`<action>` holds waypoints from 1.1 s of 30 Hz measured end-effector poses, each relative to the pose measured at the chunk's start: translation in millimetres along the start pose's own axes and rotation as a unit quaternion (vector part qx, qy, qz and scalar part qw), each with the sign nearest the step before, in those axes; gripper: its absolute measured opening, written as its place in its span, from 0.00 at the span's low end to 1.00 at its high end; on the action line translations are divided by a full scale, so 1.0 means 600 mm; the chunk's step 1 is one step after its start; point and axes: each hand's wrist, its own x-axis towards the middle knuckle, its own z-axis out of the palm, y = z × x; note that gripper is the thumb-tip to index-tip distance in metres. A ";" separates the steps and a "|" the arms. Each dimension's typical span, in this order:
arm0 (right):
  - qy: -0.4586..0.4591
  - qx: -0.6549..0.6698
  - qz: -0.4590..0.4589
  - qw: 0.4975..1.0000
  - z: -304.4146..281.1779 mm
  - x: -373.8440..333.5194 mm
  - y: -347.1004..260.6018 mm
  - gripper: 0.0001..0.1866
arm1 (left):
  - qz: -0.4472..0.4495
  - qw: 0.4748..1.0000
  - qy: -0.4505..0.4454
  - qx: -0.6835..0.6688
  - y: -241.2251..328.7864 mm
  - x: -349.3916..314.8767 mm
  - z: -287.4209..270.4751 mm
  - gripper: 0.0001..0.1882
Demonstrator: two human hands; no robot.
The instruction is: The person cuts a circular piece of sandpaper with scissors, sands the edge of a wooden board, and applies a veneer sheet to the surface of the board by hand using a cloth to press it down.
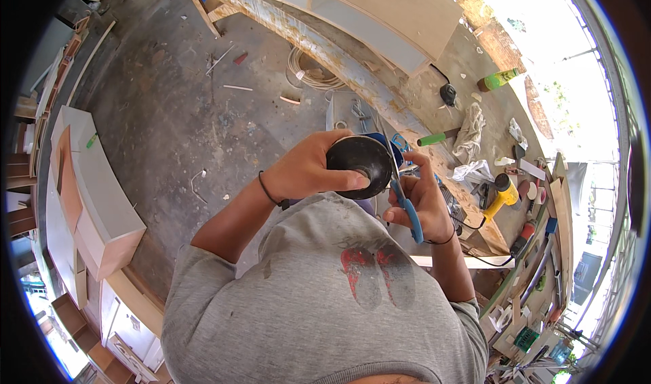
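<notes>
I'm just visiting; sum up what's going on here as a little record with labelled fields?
Left hand: grips a black round piece, thumb on its dished face
Right hand: holds blue-handled scissors
Scissor blades: beside the piece's right rim; whether they are cutting, unclear
On the floor ahead: coil of pale cable
Off to the right: yellow power tool, green-labelled bottle
Off to the left: pale cabinet

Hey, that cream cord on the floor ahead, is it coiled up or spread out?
Coiled: the cream cord lies in round, overlapping loops on the grey floor.
</notes>
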 end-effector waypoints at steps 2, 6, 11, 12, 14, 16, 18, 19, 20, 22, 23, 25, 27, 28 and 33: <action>-0.008 -0.048 0.074 0.996 -0.007 -0.004 -0.004 0.50 | 0.012 1.000 0.007 -0.001 -0.007 -0.001 0.000 0.23; -0.007 -0.102 0.115 0.988 -0.018 -0.009 -0.001 0.51 | 0.025 0.999 -0.011 0.035 -0.007 0.001 -0.010 0.22; -0.042 -0.021 0.020 0.999 -0.013 0.000 0.004 0.51 | -0.016 0.997 -0.063 0.049 0.016 0.007 -0.010 0.21; -0.042 -0.022 0.021 0.999 -0.015 0.000 0.008 0.51 | -0.026 0.994 -0.076 0.067 0.017 0.008 -0.008 0.21; -0.066 -0.059 -0.022 0.996 -0.020 0.001 0.014 0.44 | -0.013 0.994 -0.082 0.070 0.019 0.005 -0.010 0.21; -0.063 -0.078 0.035 0.994 -0.019 -0.007 -0.007 0.42 | -0.002 0.994 -0.087 0.073 0.019 0.003 -0.014 0.22; -0.057 -0.097 0.092 0.989 -0.020 -0.011 -0.011 0.40 | -0.005 0.994 -0.097 0.059 0.018 0.004 -0.018 0.22; -0.047 -0.084 0.089 0.991 -0.022 -0.012 -0.004 0.40 | -0.006 0.994 -0.097 0.059 0.017 0.006 -0.018 0.22; -0.036 -0.071 0.084 0.993 -0.023 -0.011 0.001 0.41 | 0.008 0.995 -0.074 0.060 0.016 0.012 -0.018 0.23; -0.006 -0.039 0.058 0.998 -0.022 -0.009 0.011 0.40 | 0.022 0.996 -0.053 0.062 0.007 0.020 -0.012 0.24; 0.024 -0.006 0.029 0.999 -0.019 -0.006 0.013 0.40 | 0.029 0.998 0.013 -0.056 -0.003 0.023 -0.005 0.25; 0.048 0.009 0.022 0.999 -0.003 -0.003 0.011 0.40 | 0.037 0.982 0.072 -0.171 -0.029 0.027 0.014 0.25; 0.083 0.011 -0.009 0.996 0.010 0.004 0.018 0.40 | 0.069 0.950 0.139 -0.272 -0.049 0.023 0.043 0.24; 0.073 -0.030 -0.020 0.997 0.010 0.007 0.020 0.39 | 0.086 0.925 0.159 -0.335 -0.042 0.026 0.064 0.22; 0.032 -0.002 -0.047 0.998 0.000 0.004 0.016 0.43 | 0.051 0.964 0.135 -0.222 -0.026 0.020 0.057 0.20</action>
